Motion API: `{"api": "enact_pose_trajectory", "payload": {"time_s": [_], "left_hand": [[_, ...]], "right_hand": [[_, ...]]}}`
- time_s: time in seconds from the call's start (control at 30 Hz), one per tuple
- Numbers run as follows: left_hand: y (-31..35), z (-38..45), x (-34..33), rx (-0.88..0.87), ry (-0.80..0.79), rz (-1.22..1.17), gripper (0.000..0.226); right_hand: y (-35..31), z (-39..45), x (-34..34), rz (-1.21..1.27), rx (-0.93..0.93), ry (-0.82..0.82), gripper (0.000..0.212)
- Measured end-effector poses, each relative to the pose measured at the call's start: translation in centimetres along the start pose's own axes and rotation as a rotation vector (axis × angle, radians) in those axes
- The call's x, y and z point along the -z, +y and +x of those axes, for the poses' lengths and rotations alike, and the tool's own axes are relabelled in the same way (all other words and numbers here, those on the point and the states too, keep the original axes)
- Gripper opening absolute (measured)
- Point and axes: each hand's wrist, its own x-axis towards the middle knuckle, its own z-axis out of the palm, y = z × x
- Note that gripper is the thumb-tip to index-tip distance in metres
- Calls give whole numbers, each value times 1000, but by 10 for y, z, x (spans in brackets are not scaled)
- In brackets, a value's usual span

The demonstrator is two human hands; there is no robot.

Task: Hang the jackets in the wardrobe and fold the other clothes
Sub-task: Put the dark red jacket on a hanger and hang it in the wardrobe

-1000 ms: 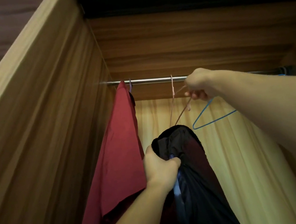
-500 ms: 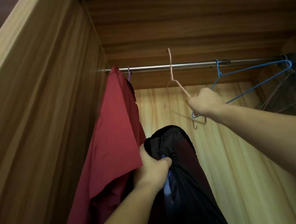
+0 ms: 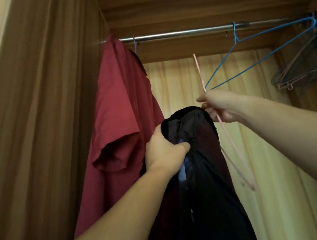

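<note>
The step in hand looks like fitting a black jacket [image 3: 201, 175] onto a pink wire hanger [image 3: 230, 142] before it goes on the wardrobe rail [image 3: 181, 32] across the top of the frame. The left hand [image 3: 164, 151], at centre, is clenched around the bunched collar of the jacket, which hangs down to the lower edge. The right hand [image 3: 220, 108], just right of the collar, pinches the hanger's neck, its hook pointing up and clear of the rail. Next, the hanger's shoulder likely needs threading inside the collar, which calls for opening the bunched fabric. Both forearms reach up from the lower corners. A red shirt [image 3: 119, 113] already hangs at left; a blue hanger [image 3: 262, 51] hangs empty at upper right.
</note>
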Motion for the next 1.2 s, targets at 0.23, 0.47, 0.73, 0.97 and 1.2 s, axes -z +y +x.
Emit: {"api": "enact_pose_trajectory", "payload": {"time_s": [0.23,0.47,0.73,0.97,1.2], "left_hand": [[22,-43,1,-21,-90,71,54],[68,-131,14,-152,-282,68,68],[115,-230,77,-32,-443,234,78],[125,-279,114,18,-221,396,20],[113,-310,158,7,-227,258,26]], "right_hand": [[33,-92,26,-222,49,-65,62],[66,-186,71,-116,25,-25,39],[89,-284,100,-187,226,96,21],[99,-365,108,-352,-51,-77,36],[94,-426,67,-719,59,-75,60]]}}
